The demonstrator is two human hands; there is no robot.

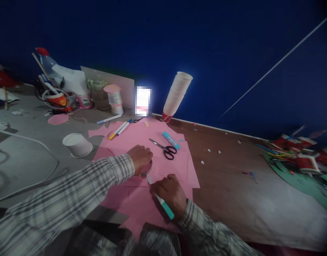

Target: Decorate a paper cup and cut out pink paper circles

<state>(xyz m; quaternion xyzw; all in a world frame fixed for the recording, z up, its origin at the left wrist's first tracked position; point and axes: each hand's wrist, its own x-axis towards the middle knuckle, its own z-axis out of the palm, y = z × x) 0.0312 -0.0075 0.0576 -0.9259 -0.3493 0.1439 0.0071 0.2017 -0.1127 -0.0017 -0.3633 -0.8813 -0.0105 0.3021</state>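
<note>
Several sheets of pink paper (165, 199) lie overlapping on the table in front of me. My left hand (140, 159) is closed over a round object with a thin grey rim (149, 168), pressed down on the paper; most of it is hidden, so its kind is unclear. In my right hand (170, 192) is a white marker (167, 209) with a teal end, its other end pointing toward the round object's edge. Scissors with black handles (167, 151) lie beyond my hands, beside a blue glue stick (170, 140).
A white paper cup (77, 145) lies to the left. Two markers (120, 129) rest on the paper's far side. At the back stand a tilted stack of paper cups (177, 95), a glass jug (99, 94) and a decorated cup piece (115, 99). Craft clutter (294, 145) sits far right.
</note>
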